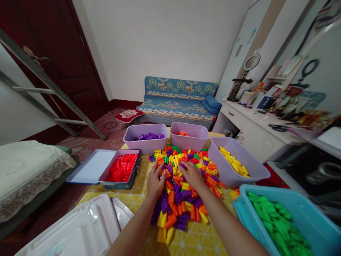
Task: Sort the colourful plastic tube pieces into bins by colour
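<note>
A heap of small plastic pieces [181,185] in purple, orange, yellow, red and green covers the middle of a table with a yellow patterned cloth [197,241]. My left hand [156,181] rests on the heap's left side, fingers stretched forward over the pieces. My right hand [192,175] lies on the middle of the heap, fingers spread and curled down onto the pieces. Whether either hand has picked up a piece is hidden. A tin with red pieces [121,170] stands just left of my left hand.
Three lilac tubs stand behind the heap: purple pieces [146,137], orange pieces [189,136], yellow pieces [236,163]. A blue tub of green pieces [282,220] is at front right. Clear lids [80,227] lie front left. A sofa [178,101] and a white desk [255,124] stand beyond.
</note>
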Demonstrator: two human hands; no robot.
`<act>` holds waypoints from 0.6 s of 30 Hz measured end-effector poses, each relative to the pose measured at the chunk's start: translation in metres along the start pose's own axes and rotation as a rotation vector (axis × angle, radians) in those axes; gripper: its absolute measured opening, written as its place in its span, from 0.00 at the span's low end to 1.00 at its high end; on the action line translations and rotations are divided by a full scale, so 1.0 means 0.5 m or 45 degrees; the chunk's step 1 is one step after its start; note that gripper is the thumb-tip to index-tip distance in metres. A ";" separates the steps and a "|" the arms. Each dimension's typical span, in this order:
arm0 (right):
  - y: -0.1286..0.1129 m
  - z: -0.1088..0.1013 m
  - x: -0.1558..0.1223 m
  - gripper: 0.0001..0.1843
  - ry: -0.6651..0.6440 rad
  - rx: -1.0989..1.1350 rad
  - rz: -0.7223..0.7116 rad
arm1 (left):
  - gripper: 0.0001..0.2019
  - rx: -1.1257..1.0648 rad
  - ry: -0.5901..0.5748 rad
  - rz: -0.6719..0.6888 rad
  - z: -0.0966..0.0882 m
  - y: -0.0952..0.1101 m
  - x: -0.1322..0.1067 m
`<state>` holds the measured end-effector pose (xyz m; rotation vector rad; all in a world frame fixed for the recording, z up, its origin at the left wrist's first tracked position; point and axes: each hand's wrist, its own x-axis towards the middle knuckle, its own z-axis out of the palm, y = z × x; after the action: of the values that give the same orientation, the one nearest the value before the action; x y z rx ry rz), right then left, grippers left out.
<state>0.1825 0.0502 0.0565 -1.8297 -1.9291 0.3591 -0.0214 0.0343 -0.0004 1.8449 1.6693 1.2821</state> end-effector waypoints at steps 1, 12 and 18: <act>-0.012 0.000 -0.005 0.24 -0.007 0.110 -0.083 | 0.21 0.002 -0.004 -0.004 0.000 0.000 0.000; 0.118 -0.050 -0.017 0.25 0.493 -0.177 0.317 | 0.21 -0.013 -0.004 -0.024 -0.001 0.003 -0.001; 0.097 -0.040 -0.020 0.26 0.519 0.218 0.186 | 0.21 -0.021 0.009 -0.022 -0.001 0.001 -0.001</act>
<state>0.2346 0.0422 0.0486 -1.7728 -1.4519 0.1725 -0.0214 0.0334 0.0002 1.8147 1.6701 1.2933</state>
